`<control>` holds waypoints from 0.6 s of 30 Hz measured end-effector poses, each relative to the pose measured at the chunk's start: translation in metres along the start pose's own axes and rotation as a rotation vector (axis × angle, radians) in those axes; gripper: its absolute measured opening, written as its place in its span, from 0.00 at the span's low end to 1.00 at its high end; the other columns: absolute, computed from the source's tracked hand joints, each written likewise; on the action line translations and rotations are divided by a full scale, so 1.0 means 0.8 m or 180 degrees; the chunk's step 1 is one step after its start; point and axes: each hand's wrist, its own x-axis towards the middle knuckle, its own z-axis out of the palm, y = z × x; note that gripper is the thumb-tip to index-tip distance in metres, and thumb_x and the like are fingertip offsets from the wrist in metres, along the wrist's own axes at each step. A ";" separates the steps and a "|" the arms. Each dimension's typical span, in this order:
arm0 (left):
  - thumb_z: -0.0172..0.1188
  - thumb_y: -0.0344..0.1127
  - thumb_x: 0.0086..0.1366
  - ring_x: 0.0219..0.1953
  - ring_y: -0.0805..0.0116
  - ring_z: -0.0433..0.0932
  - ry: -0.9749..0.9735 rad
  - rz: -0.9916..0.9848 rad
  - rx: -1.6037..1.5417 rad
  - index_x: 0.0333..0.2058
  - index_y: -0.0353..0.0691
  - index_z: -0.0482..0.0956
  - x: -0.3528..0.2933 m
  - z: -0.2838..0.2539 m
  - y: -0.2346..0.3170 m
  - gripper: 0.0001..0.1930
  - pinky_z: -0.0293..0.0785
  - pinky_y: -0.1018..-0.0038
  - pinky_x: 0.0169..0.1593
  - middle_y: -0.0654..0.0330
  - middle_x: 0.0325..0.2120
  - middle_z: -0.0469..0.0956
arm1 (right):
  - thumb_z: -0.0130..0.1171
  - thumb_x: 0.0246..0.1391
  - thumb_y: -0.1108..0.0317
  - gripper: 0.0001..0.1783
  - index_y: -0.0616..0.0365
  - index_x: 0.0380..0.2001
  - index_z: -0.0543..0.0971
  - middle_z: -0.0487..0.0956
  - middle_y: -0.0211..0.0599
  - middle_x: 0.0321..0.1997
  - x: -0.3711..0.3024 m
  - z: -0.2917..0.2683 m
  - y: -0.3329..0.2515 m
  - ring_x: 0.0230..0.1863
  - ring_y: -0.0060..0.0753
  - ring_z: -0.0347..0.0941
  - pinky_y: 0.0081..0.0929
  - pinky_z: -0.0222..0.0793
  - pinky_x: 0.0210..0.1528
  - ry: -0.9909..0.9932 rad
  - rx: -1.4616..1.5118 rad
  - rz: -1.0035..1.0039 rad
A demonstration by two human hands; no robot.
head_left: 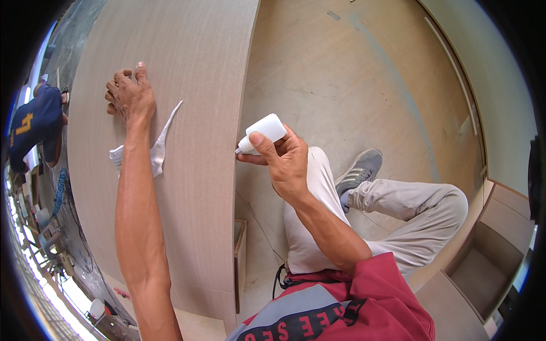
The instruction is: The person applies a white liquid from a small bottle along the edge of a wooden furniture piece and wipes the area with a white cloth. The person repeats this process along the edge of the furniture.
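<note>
Through my distant feed, I see the right hand clamped on a white bottle, its nozzle at the panel's right edge. The left hand, thumb apart from curled fingers, is nearer the left edge. A white cloth lies on the panel, partly behind the left forearm.

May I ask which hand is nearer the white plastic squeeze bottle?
Right: the right hand holds the bottle; the left hand is apart from it, well to its left, over the pale wood-grain panel.
</note>
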 end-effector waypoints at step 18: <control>0.45 0.63 0.71 0.61 0.54 0.60 0.0003 0.0044 -0.0020 0.55 0.46 0.71 0.000 0.002 -0.003 0.28 0.53 0.50 0.62 0.55 0.53 0.66 | 0.64 0.62 0.59 0.20 0.67 0.43 0.74 0.81 0.42 0.37 -0.008 0.000 0.003 0.41 0.31 0.82 0.31 0.87 0.42 -0.0064 -0.0100 -0.0011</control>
